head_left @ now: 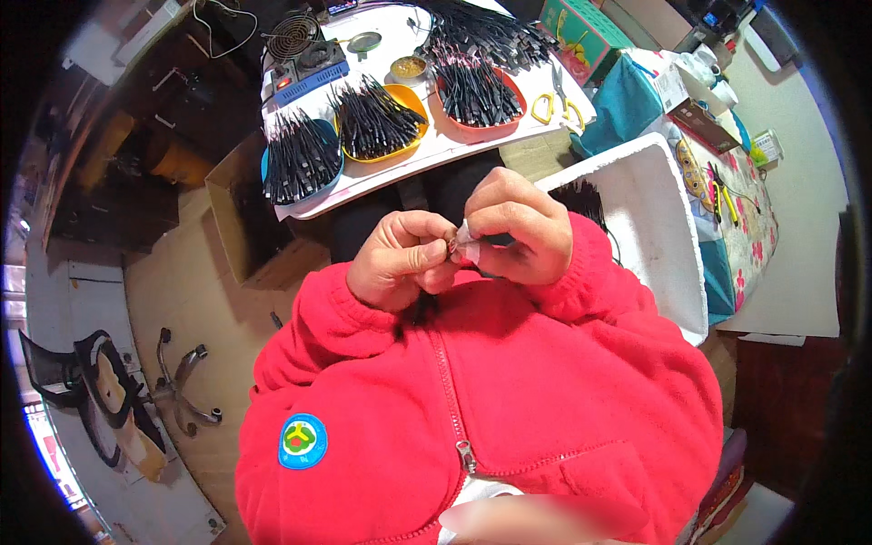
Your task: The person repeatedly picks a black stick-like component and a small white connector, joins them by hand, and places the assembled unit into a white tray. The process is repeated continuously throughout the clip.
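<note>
In front of my chest, my two hands meet fingertip to fingertip. My left hand (406, 257) is closed in a pinch on thin, reddish wire ends (453, 245). Beside it, my right hand (527, 227) is also closed, its thumb and fingers around a small whitish, translucent piece (467, 247) touching the wires. Whether that piece is tape or a cover on a fingertip I cannot tell. Beyond my hands, short black cables with bared ends fill a blue tray (340, 173), a yellow tray (420, 136) and a red tray (481, 133) on a white table (363, 182).
A blue device with a round burner (312, 80), a small bowl (408, 68), yellow-handled scissors (559, 100) and a heap of cables (486, 32) are on the table. To my right stands a white foam box (649, 209) with cables inside; to my left, a cardboard box (238, 227).
</note>
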The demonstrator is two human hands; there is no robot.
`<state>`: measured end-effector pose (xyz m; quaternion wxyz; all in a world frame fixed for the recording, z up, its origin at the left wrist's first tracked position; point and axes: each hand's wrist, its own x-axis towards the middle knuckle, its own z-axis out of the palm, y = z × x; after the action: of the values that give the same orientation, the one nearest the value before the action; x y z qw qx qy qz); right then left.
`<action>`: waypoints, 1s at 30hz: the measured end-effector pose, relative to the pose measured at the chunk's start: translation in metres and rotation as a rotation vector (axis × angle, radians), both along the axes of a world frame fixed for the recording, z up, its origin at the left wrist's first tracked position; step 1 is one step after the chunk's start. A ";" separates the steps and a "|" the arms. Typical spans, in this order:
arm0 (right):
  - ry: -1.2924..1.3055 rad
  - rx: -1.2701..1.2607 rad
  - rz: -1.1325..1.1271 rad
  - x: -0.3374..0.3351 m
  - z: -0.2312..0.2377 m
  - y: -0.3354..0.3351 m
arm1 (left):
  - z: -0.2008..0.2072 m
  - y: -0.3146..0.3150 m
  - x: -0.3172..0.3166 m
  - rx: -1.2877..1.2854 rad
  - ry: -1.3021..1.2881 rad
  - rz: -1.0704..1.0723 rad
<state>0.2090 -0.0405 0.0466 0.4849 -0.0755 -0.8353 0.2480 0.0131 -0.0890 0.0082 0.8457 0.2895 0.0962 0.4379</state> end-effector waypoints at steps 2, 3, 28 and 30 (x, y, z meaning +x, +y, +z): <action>0.023 -0.119 -0.011 0.000 0.001 -0.008 | 0.009 -0.001 -0.001 0.102 0.098 0.084; 0.058 -0.227 0.017 -0.001 0.000 -0.012 | 0.014 -0.002 -0.003 0.211 0.204 0.152; 0.081 -0.530 -0.256 0.012 -0.060 0.074 | 0.085 0.116 -0.017 0.495 1.221 0.518; -0.050 -0.523 -0.178 0.011 -0.077 0.083 | 0.083 0.163 -0.025 0.828 1.449 0.590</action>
<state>0.2203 0.0422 -0.0308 0.4483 -0.2773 -0.7446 0.4095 -0.0120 0.0745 0.0911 0.2566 0.7422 0.5129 0.3467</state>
